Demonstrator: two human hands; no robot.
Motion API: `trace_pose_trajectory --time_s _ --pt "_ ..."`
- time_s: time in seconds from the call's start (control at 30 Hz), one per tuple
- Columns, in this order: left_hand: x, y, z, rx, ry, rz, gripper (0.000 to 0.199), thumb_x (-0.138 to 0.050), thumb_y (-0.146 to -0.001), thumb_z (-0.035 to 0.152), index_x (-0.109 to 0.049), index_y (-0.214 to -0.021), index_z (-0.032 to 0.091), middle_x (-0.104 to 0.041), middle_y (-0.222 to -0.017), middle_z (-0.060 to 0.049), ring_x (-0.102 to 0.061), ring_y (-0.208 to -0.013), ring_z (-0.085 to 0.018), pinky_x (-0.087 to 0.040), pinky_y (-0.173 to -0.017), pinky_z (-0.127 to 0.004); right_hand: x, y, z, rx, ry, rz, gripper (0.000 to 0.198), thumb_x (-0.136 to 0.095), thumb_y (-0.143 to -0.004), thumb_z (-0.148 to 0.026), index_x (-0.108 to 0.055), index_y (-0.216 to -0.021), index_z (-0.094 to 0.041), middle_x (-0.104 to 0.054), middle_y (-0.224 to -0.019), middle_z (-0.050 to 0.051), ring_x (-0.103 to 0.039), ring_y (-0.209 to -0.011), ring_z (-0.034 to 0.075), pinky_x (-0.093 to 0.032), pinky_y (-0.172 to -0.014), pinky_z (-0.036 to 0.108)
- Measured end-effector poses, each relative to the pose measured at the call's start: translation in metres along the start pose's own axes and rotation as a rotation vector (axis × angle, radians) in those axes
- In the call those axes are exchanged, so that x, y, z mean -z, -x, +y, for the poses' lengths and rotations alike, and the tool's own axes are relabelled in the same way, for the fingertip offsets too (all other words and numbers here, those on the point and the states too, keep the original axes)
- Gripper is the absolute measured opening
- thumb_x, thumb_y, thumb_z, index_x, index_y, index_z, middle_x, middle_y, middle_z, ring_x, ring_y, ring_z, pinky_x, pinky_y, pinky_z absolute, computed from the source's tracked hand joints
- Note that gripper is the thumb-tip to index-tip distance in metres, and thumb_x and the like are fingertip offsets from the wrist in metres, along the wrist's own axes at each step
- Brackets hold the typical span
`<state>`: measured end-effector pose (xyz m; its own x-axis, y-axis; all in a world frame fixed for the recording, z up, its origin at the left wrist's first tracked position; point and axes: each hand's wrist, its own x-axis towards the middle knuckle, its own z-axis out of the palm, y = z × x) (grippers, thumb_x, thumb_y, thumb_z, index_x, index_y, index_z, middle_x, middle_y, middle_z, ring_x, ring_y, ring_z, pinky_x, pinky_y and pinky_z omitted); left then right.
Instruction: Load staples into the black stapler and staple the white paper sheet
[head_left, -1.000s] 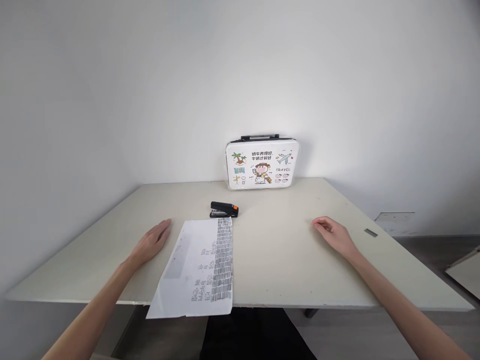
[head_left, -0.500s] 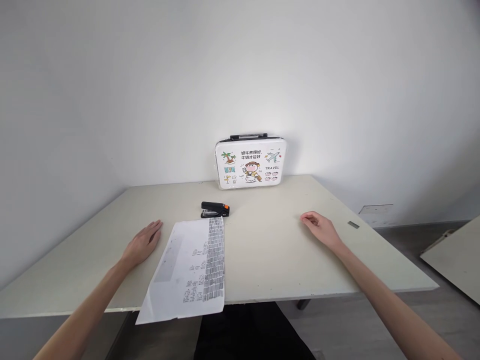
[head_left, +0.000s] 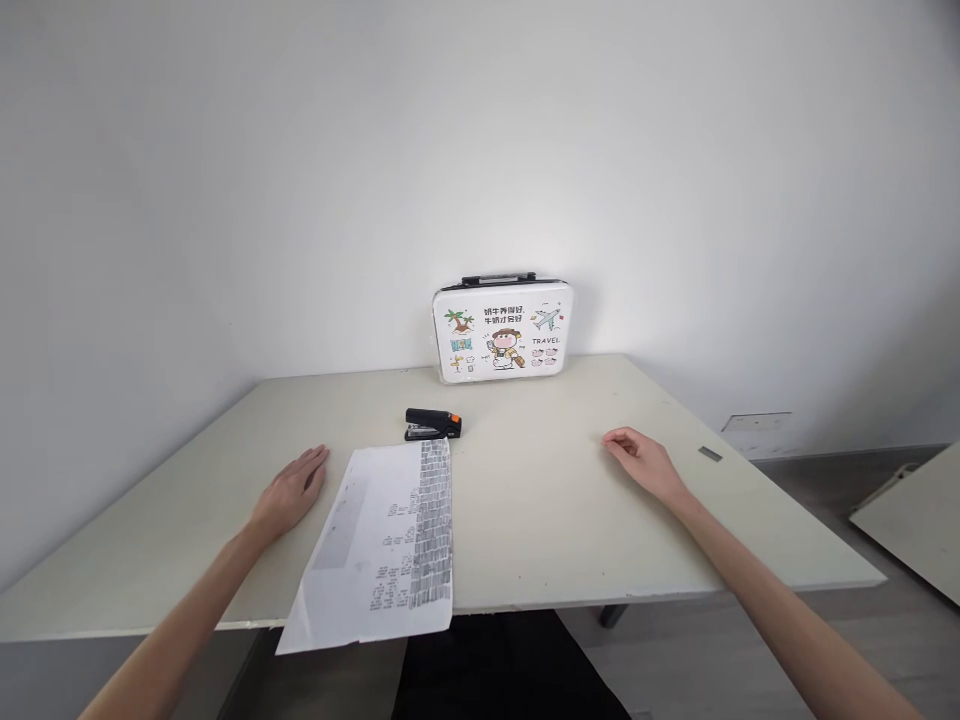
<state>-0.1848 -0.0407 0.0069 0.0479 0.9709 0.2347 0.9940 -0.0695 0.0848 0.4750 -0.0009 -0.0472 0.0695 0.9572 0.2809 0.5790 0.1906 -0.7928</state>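
Observation:
My left hand (head_left: 291, 492) lies flat on the table, palm down with the fingers stretched out, and holds nothing. Just right of it is a printed sheet of paper (head_left: 375, 540), its near edge hanging over the table's front edge. A black stapler (head_left: 433, 423) with an orange button lies at the far edge of the paper, touched by neither hand. On the right side of the table rests my right hand (head_left: 643, 465), its fingers curled in and nothing visible in them. Further right lies a small grey strip (head_left: 710, 454), which looks like staples.
A white case (head_left: 502, 335) with cartoon prints and a black handle stands against the wall at the back of the table (head_left: 540, 500). A wall plate (head_left: 757, 422) sits low on the right, and another pale panel (head_left: 915, 510) is beyond the table's right edge.

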Motion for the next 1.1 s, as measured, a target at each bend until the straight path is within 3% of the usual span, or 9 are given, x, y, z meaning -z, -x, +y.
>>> trace_pose_trajectory --time_s 0.47,0.67,0.8,0.93,1.0,1.1 --pt "0.004 0.002 0.000 -0.041 -0.023 0.018 0.065 -0.028 -0.099 0.050 -0.056 -0.149 0.019 -0.052 -0.156 -0.007 -0.046 -0.147 -0.028 -0.033 -0.125 -0.047 -0.001 0.003 -0.006 0.060 0.063 0.007 0.027 -0.051 -0.087 -0.047 -0.068 -0.092 -0.026 -0.078 -0.099 0.005 -0.070 -0.088 0.025 -0.053 -0.085 0.039" --pt "0.016 -0.028 0.012 -0.030 -0.118 -0.037 0.069 -0.027 -0.097 0.053 -0.061 -0.141 0.014 -0.060 -0.148 -0.017 -0.052 -0.141 -0.036 -0.038 -0.118 -0.056 -0.002 0.004 -0.010 0.075 0.062 -0.015 0.026 -0.051 -0.089 -0.046 -0.068 -0.092 -0.027 -0.077 -0.099 0.006 -0.070 -0.088 0.025 -0.053 -0.082 0.038" --pt "0.021 -0.066 0.039 -0.053 -0.114 -0.012 0.073 -0.023 -0.100 0.061 -0.048 -0.153 0.017 -0.044 -0.162 -0.014 -0.033 -0.153 -0.034 -0.029 -0.123 -0.055 -0.002 0.005 -0.010 0.072 0.056 -0.013 0.025 -0.051 -0.089 -0.045 -0.068 -0.092 -0.027 -0.077 -0.100 0.006 -0.071 -0.089 0.025 -0.054 -0.081 0.038" --pt "0.032 -0.093 0.083 -0.225 -0.067 0.022 0.078 -0.026 -0.102 0.067 -0.029 -0.163 0.019 -0.022 -0.172 -0.008 -0.013 -0.160 -0.029 -0.016 -0.128 -0.050 -0.002 0.004 -0.009 0.076 0.058 -0.013 0.025 -0.051 -0.089 -0.045 -0.068 -0.092 -0.027 -0.077 -0.099 0.006 -0.071 -0.087 0.025 -0.054 -0.082 0.039" --pt "0.037 -0.101 0.105 -0.299 -0.033 0.020 0.079 -0.031 -0.101 0.069 -0.029 -0.163 0.021 -0.025 -0.172 -0.008 -0.016 -0.159 -0.030 -0.017 -0.128 -0.050 -0.002 0.004 -0.009 0.078 0.055 -0.010 0.025 -0.050 -0.090 -0.044 -0.067 -0.092 -0.027 -0.077 -0.099 0.006 -0.071 -0.087 0.025 -0.054 -0.083 0.039" --pt "0.041 -0.110 0.130 -0.352 0.014 -0.030 0.078 -0.038 -0.098 0.072 -0.039 -0.159 0.023 -0.040 -0.164 -0.011 -0.031 -0.154 -0.033 -0.025 -0.124 -0.051 -0.002 0.004 -0.009 0.079 0.058 -0.011 0.024 -0.050 -0.090 -0.044 -0.068 -0.093 -0.027 -0.077 -0.100 0.006 -0.071 -0.088 0.025 -0.054 -0.082 0.039"
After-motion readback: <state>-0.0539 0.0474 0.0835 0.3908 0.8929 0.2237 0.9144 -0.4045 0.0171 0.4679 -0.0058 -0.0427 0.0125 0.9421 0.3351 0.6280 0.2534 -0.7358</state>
